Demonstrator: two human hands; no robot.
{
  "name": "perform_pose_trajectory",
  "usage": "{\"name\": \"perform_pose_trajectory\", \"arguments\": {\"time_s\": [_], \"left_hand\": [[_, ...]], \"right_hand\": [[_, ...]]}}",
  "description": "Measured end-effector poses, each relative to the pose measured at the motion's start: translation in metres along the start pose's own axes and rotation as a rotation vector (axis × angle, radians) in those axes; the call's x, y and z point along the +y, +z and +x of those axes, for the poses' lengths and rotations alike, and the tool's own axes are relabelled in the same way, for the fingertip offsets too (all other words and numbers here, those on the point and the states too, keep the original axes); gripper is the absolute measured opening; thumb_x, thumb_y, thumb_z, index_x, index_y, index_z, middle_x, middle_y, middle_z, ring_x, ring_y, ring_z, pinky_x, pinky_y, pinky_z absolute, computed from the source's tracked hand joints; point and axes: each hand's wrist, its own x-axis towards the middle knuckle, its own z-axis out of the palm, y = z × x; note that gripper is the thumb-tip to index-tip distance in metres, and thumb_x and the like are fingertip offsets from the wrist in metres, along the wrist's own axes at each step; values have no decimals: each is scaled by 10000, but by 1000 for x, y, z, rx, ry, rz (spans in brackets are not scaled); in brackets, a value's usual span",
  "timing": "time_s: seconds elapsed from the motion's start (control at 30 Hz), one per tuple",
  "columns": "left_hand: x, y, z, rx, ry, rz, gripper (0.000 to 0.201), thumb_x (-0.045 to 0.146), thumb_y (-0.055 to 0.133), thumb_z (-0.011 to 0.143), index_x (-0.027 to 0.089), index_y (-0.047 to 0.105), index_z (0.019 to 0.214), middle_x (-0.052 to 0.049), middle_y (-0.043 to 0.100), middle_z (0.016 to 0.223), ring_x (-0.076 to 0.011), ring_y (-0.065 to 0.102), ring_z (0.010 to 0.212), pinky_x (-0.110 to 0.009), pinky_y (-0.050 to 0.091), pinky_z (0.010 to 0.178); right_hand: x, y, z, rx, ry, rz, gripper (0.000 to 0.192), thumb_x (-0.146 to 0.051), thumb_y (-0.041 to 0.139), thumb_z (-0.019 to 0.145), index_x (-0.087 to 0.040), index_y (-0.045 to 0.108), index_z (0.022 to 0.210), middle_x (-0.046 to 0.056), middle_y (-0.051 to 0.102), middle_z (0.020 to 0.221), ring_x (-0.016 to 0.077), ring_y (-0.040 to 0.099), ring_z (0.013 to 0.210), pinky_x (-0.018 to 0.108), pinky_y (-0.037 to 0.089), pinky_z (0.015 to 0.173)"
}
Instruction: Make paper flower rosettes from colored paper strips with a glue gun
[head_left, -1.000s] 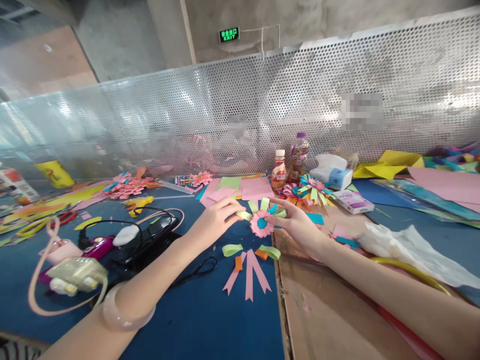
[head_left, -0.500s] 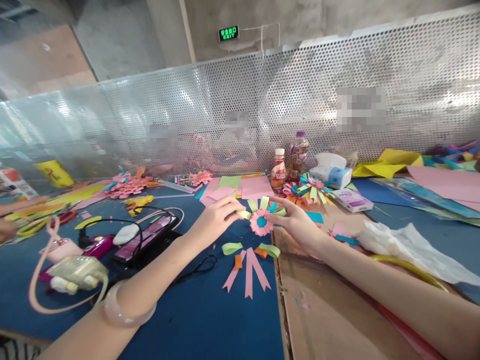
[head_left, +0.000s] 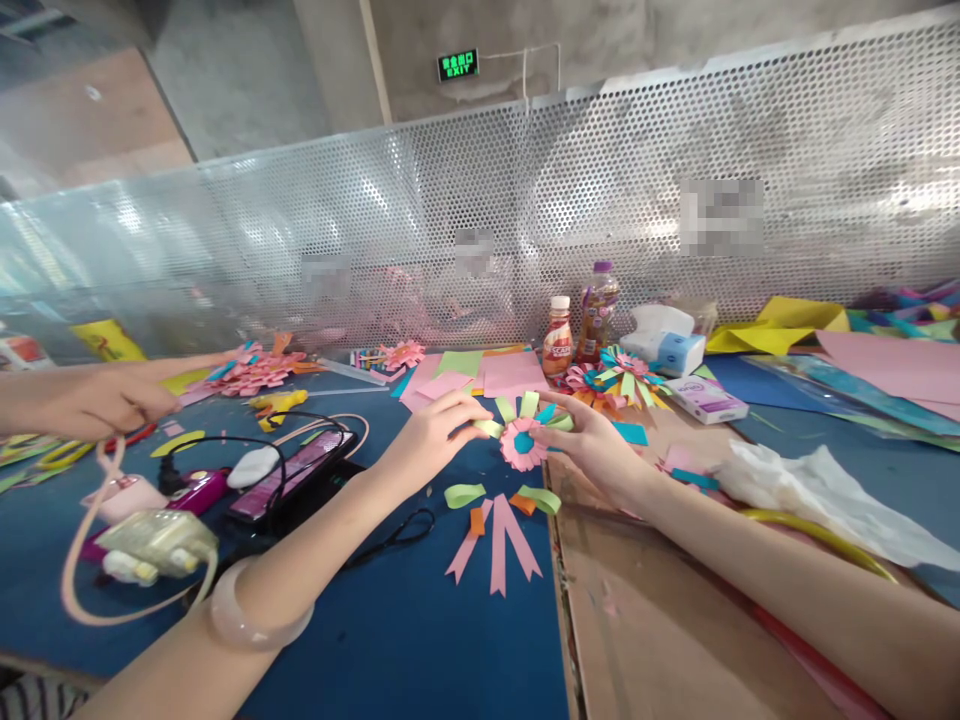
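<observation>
A paper flower (head_left: pixel 516 457) with a pink pleated ring, a blue centre and green and blue loops around it is between my hands. My left hand (head_left: pixel 435 435) pinches a light green paper loop (head_left: pixel 489 428) at the flower's left edge. On the other side, my right hand (head_left: pixel 596 445) grips the flower, its thumb over the right-hand loops; some fingers are hidden behind. Nearer me on the blue table lie pink notched strips (head_left: pixel 498 560), a loose green loop (head_left: pixel 464 495) and a small orange loop (head_left: pixel 477 521).
Two drink bottles (head_left: pixel 557 340), a tissue pack (head_left: pixel 705 398) and finished paper flowers (head_left: pixel 630 372) stand behind. To the left are a phone (head_left: pixel 296 475), cables and a charger (head_left: pixel 161 545). Another person's hand (head_left: pixel 112 400) reaches in at far left. Crumpled tissue (head_left: pixel 832 495) lies right.
The other person's arms at the far left have reached further in, toward the pile of pink paper flowers. My own hands and the flower look nearly unmoved.
</observation>
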Motion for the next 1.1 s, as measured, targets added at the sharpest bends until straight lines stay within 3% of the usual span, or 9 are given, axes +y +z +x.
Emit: {"name": "perform_pose_trajectory", "arguments": {"time_s": [0.5, 0.67, 0.73, 0.83, 0.9, 1.1], "left_hand": [[0, 2, 0, 10, -12, -5, 102, 169, 569, 846, 180, 627, 930, -28, 634, 924, -117, 614, 866, -246, 480, 819], [-6, -5, 1, -106, -109, 5, 230, 290, 643, 792, 220, 635, 1011, -32, 632, 1068, -162, 598, 990, -310, 461, 905], [-13, -6, 8, -92, -183, -5, 272, 337, 653, 777, 225, 635, 1023, -29, 639, 1069, -177, 597, 992, -327, 463, 905], [-31, 2, 32, -53, -355, -56, 174, 297, 563, 839, 194, 643, 954, -36, 665, 993, -164, 626, 884, -315, 490, 832], [-44, 16, 58, -117, -478, -110, 145, 230, 575, 816, 169, 637, 932, -54, 676, 977, -176, 630, 890, -319, 481, 842], [-71, 75, 150, -78, -523, -162, 298, 227, 660, 752, 104, 587, 1014, -154, 654, 1018, -248, 610, 946, -378, 458, 848]], "right_hand": [[0, 1, 0, -12, 8, 39, 618, -270, 738, 655, -195, 506, 1223, 17, 644, 868, 163, 614, 776, 311, 483, 744], [8, -1, 4, 5, 44, 78, 629, -307, 756, 620, -166, 525, 1189, -4, 627, 782, 160, 609, 755, 293, 473, 717], [14, -2, 8, 30, 80, 72, 615, -322, 760, 609, -151, 541, 1157, -10, 616, 741, 157, 605, 720, 288, 464, 696], [24, -5, 15, 41, 107, 74, 608, -319, 758, 611, -133, 539, 1147, -15, 599, 697, 157, 602, 697, 288, 456, 697], [29, -6, 17, 65, 106, 54, 603, -323, 755, 623, -134, 535, 1152, -7, 604, 722, 159, 608, 716, 283, 454, 707], [31, -6, 19, 116, 104, 17, 543, -284, 744, 635, -136, 551, 1121, 10, 600, 784, 155, 601, 728, 260, 446, 658]]}}
